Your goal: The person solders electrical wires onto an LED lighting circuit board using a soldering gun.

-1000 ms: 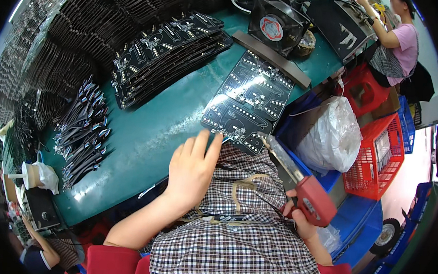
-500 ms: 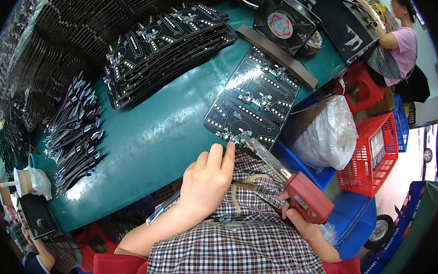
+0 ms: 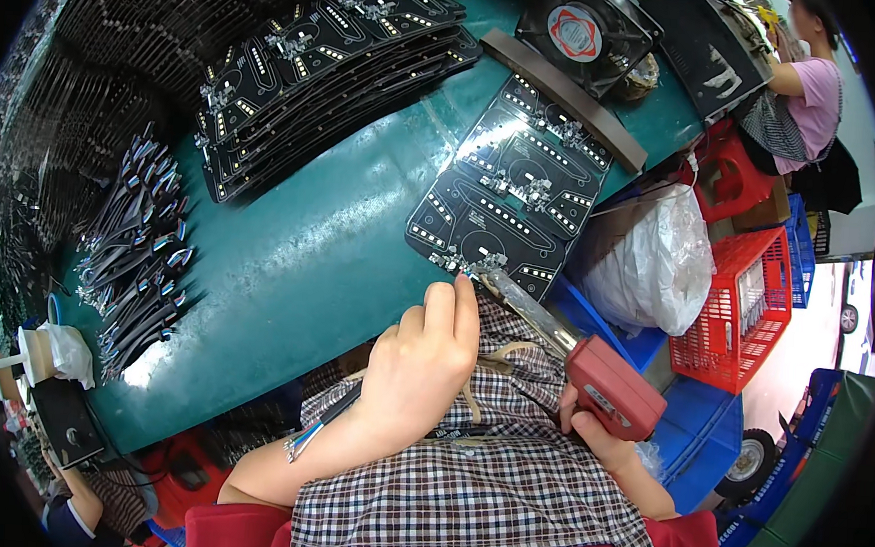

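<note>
With the right hand point(image 3: 603, 439) clenched round the red tool point(image 3: 616, 387) and the left hand point(image 3: 422, 363) pinching the dark cable point(image 3: 341, 408), best steady both at the near edge of the circuit board point(image 3: 492, 202) on the right.

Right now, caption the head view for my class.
Left hand holding a black cable at a black circuit panel; right hand gripping a red metal-barrelled tool.

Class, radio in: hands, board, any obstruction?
Left hand: fingertips at circuit board's near edge. Right hand: gripping red tool, tip there. Board on green table. Brown bar at far end, clear of hands.
</note>
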Demonstrator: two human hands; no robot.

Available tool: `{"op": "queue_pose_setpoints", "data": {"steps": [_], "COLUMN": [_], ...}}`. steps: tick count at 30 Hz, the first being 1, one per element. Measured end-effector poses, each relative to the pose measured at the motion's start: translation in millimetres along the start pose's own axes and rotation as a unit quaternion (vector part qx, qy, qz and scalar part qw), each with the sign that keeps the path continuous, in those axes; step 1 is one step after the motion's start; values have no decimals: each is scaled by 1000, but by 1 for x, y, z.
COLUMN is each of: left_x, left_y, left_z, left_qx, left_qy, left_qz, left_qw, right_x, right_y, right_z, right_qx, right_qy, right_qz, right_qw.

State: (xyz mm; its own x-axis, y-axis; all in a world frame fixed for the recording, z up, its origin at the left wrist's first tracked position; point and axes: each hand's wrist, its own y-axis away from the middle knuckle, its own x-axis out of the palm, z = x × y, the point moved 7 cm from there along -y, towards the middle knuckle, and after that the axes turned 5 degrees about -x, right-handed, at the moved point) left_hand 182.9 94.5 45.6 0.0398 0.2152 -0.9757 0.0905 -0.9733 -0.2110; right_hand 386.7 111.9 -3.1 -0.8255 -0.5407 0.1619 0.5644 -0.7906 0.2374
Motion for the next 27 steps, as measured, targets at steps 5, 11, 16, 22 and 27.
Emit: {"op": "queue_pose_setpoints", "data": {"steps": [5,11,16,22,27], "left_x": [1,0,0,1,2], "left_y": [-1,-2,-3,-1,-1], "left_z": [-1,-4,-7,-7,-8], "left_qx": [-11,19,30,3,7], "left_qy": [7,-36,-61,-39,-46], "left_qz": [21,2,-9,6,8], "left_qw": [1000,999,998,999,999], "right_x": [-2,-1,5,1,3], "right_y": [0,-2,-4,1,0], "right_z": [-3,10,14,10,9], "right_qx": [7,-14,-37,-24,5], "right_qy": [17,155,167,36,84], "right_qz": [-9,-14,6,-33,-1], "right_qw": [1000,988,985,999,996]}}
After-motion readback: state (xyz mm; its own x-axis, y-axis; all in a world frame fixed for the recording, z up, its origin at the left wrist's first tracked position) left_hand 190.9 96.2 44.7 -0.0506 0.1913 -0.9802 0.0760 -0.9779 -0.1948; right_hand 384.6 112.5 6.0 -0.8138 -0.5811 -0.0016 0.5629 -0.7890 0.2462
